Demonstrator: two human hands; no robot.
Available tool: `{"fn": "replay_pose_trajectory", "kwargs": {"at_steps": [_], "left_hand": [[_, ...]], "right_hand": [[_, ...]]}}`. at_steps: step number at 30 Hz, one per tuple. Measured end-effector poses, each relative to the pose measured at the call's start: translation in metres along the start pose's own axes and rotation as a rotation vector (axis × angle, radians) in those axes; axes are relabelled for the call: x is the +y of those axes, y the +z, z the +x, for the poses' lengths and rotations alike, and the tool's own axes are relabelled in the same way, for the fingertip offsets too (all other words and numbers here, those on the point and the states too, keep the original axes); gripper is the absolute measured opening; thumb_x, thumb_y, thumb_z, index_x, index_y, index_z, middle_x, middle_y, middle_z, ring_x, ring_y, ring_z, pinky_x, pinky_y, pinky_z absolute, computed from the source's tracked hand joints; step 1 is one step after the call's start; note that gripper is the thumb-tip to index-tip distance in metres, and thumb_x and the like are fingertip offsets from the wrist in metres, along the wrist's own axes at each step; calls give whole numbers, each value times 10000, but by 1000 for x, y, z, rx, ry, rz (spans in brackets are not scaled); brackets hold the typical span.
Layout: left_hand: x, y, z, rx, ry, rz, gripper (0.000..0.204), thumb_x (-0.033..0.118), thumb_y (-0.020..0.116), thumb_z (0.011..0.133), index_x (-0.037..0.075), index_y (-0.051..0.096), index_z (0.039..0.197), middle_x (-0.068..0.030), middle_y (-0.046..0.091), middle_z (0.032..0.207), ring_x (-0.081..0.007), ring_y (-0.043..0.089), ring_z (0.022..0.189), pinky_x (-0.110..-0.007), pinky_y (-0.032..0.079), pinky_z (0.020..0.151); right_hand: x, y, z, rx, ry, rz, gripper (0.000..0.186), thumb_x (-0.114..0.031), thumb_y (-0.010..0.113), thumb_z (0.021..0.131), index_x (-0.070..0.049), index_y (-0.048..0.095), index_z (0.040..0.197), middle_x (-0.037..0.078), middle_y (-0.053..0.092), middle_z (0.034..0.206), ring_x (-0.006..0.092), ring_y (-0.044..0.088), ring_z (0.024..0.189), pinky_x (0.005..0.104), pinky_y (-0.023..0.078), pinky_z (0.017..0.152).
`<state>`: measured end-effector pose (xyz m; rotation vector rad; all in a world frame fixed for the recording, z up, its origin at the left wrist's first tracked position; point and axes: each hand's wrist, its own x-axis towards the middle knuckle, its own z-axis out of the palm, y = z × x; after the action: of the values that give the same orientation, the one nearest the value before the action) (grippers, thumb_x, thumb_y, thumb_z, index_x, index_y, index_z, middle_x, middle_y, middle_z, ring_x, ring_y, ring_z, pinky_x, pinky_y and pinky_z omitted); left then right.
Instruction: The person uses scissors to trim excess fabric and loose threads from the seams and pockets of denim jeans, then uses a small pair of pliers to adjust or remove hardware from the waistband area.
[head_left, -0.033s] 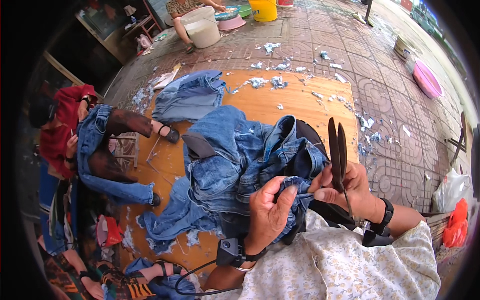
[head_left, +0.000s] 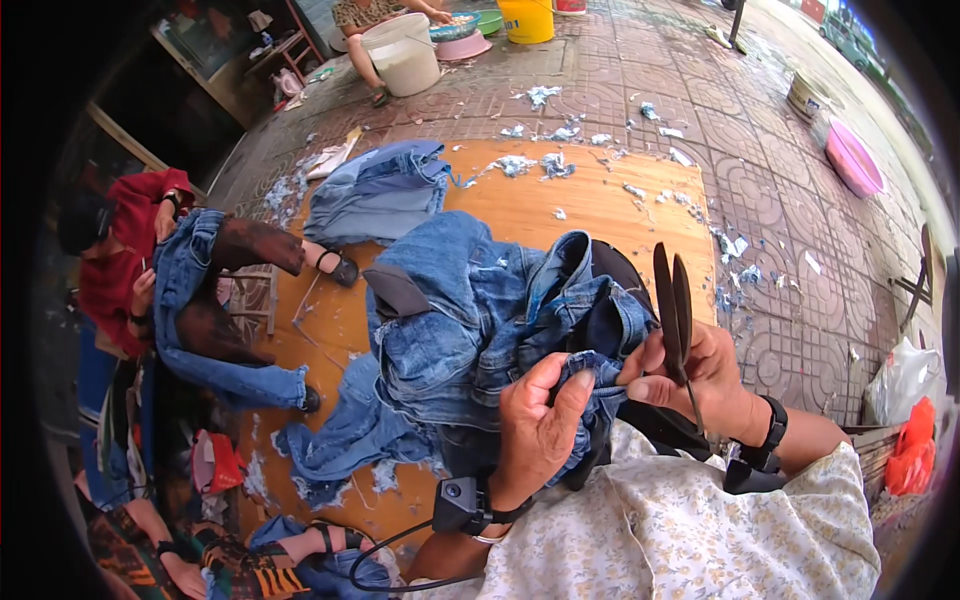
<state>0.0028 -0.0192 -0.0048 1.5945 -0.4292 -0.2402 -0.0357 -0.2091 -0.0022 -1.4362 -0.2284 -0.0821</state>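
Observation:
A pair of blue jeans [head_left: 440,345] lies bunched over my lap and the board in front of me. Between thumb and fingers, my left hand [head_left: 545,415] pinches a folded denim edge of it. My right hand [head_left: 695,375] is closed round dark scissors [head_left: 672,305], whose two narrow blades point up and stand slightly apart. Its thumb and forefinger also meet at the same denim edge, close to my left fingertips. What lies between those fingertips is too small to make out. Dark cloth shows beneath the jeans near my right hand.
Folded jeans [head_left: 385,185] lie on the wooden board [head_left: 630,220] beyond the pile, among scattered lint scraps [head_left: 515,165]. At left a person in red [head_left: 125,255] works on other jeans; another sits at lower left. Farther off are a white bucket [head_left: 402,55] and a pink basin [head_left: 853,160].
The scissor blades have tilted very slightly, their tips a little lower and more to the left. Both hands keep their hold on the denim edge.

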Motion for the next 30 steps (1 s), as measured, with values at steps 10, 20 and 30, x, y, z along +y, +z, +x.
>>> {"fn": "replay_pose_trajectory", "kwargs": {"at_steps": [10,20,30], "left_hand": [[3,5,0,-74,91,88,168,130,588,879,-36,574,887,-168,615,806,-301,599,721,-347,447,646],[-10,0,-7,-162,88,129,128,99,590,860,-23,557,842,-155,563,740,-313,541,671,-365,425,621],[-19,5,-10,-159,76,82,153,118,594,861,-25,583,914,-155,593,788,-304,557,702,-360,433,653]], "right_hand": [[-16,16,29,-4,-213,-655,274,-65,750,732,-40,497,833,15,468,672,131,472,564,275,383,513],[-13,-1,46,-204,405,37,257,-138,747,788,-57,503,802,-57,469,638,31,422,590,207,324,508],[3,5,38,-137,223,-176,251,-139,748,787,-64,509,788,-43,493,658,52,419,554,218,312,488]]}}
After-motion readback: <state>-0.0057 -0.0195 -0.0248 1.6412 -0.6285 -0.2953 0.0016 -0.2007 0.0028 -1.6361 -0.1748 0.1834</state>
